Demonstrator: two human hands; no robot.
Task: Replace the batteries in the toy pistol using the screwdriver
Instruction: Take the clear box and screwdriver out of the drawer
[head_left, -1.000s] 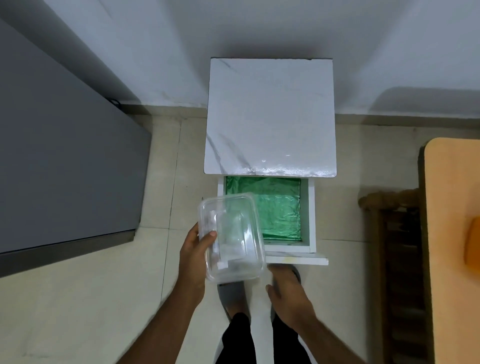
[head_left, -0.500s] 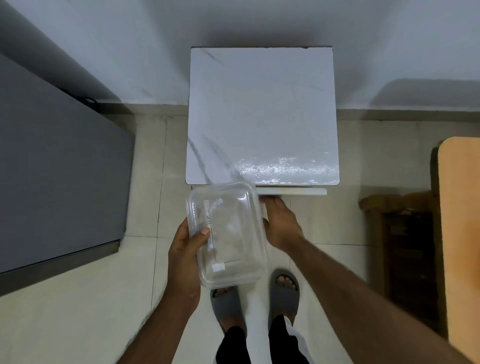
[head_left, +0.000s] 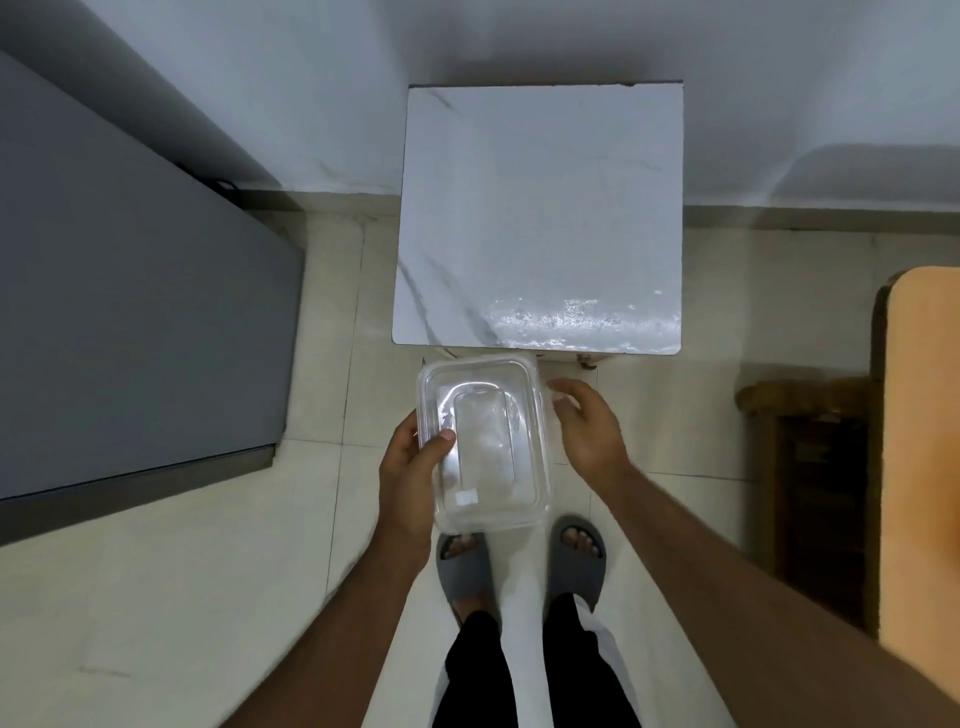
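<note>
- White marble-top cabinet (head_left: 540, 218) standing against the wall.
- Grey surface (head_left: 130, 291) well left of the cabinet.
- Dark wooden chair (head_left: 810, 467) to the cabinet's right.
- Grey slippers (head_left: 519, 566) on tiled floor (head_left: 208, 597), near the cabinet's front.

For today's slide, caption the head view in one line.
Left hand grips a clear plastic box before a marble-topped cabinet; right hand open beside it.

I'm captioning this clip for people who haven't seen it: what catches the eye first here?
The clear plastic container, held by the left hand at centre, above the grey slippers. The right hand hovers open beside it. Behind stands a white marble-top cabinet against the wall.
</note>
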